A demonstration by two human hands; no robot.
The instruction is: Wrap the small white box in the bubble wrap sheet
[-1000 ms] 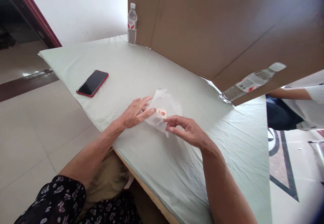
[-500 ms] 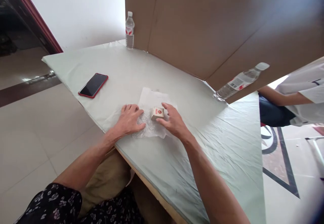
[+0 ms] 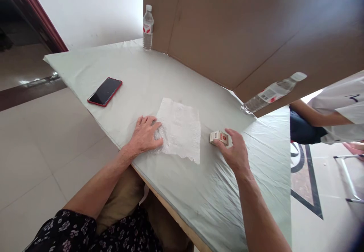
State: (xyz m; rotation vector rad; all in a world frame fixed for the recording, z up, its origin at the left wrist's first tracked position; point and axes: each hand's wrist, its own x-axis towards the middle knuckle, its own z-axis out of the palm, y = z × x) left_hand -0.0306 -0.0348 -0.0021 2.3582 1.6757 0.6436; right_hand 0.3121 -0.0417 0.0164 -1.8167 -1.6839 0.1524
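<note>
A sheet of bubble wrap (image 3: 182,130) lies spread on the pale green tablecloth in front of me. My left hand (image 3: 146,135) rests flat on its left edge, fingers stretched and thumb apart. To the right of the sheet, a small cardboard box (image 3: 219,137) with a red mark on its side is between the thumb and fingers of my right hand (image 3: 234,149). The box is at or just over the cloth; whether it touches I cannot tell.
A phone in a red case (image 3: 105,91) lies at the left. Against a large cardboard panel (image 3: 216,32) stand two water bottles, one at the far left corner (image 3: 147,30) and one at the right (image 3: 273,92). Beyond the panel, a person's arm (image 3: 315,113) shows at the right edge.
My right hand has carried the small box off the bubble wrap to the right. More of the sheet now shows flat, while my left hand has stayed on its edge.
</note>
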